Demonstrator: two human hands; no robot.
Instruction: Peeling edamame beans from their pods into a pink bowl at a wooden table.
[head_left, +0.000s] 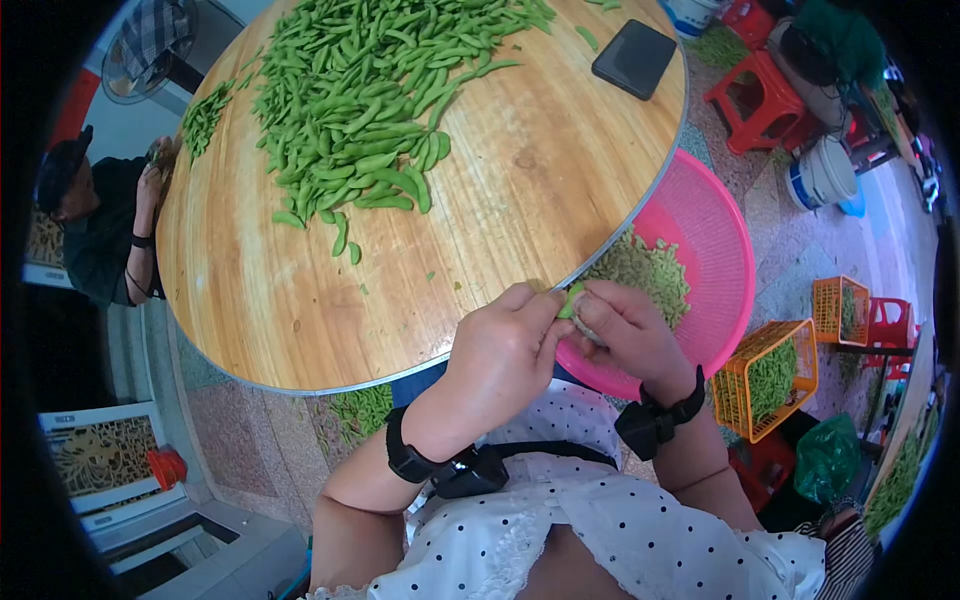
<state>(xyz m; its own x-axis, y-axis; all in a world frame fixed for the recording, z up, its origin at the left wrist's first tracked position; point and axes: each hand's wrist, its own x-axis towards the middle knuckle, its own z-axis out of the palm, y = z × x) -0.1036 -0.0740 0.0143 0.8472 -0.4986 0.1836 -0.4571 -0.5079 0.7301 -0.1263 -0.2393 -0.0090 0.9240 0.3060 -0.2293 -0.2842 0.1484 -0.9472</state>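
Observation:
Between my two hands, a green soybean pod (571, 301) is pinched at the table's near right edge. My left hand (510, 352) grips it with thumb and bent fingers. On its other side, the fingertips of my right hand (634, 330) close on the same pod; the fingers partly hide it. Right below my right hand stands a pink plastic basket (716, 225), with shelled beans (652, 274) heaped inside. A large pile of green pods (375, 105) covers the far part of the round wooden table (375, 300).
A black phone (634, 60) lies at the table's right rim. Another person (97, 217) sits at the left, hands by a small pod heap (204, 120). An orange crate (806, 375) of pods, a red stool (754, 101) and a white bucket (823, 174) stand on the right.

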